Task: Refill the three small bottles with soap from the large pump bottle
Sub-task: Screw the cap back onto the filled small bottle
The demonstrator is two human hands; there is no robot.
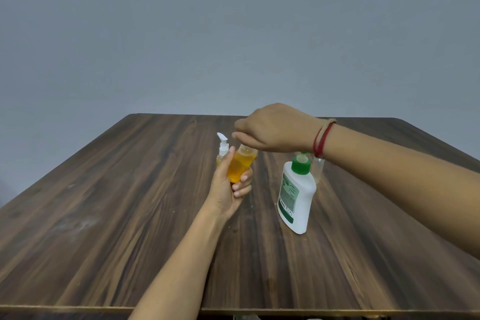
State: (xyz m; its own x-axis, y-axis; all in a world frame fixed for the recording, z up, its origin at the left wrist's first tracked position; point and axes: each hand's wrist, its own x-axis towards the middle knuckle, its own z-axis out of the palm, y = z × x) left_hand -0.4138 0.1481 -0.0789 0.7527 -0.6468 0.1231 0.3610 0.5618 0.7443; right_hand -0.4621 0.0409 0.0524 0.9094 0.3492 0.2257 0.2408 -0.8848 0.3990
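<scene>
My left hand grips a small clear bottle filled with orange soap and holds it tilted above the table. My right hand hovers over that bottle's neck, its fingers curled down onto the top; the cap itself is hidden under them. A second small bottle with a white pump head stands just behind my left hand. The large white pump bottle with a green collar stands to the right. Behind it stands a third small clear bottle, partly hidden by it and by my right wrist.
Everything sits on a dark wooden table whose front edge runs along the bottom of the view. A plain grey wall rises behind the table's far edge.
</scene>
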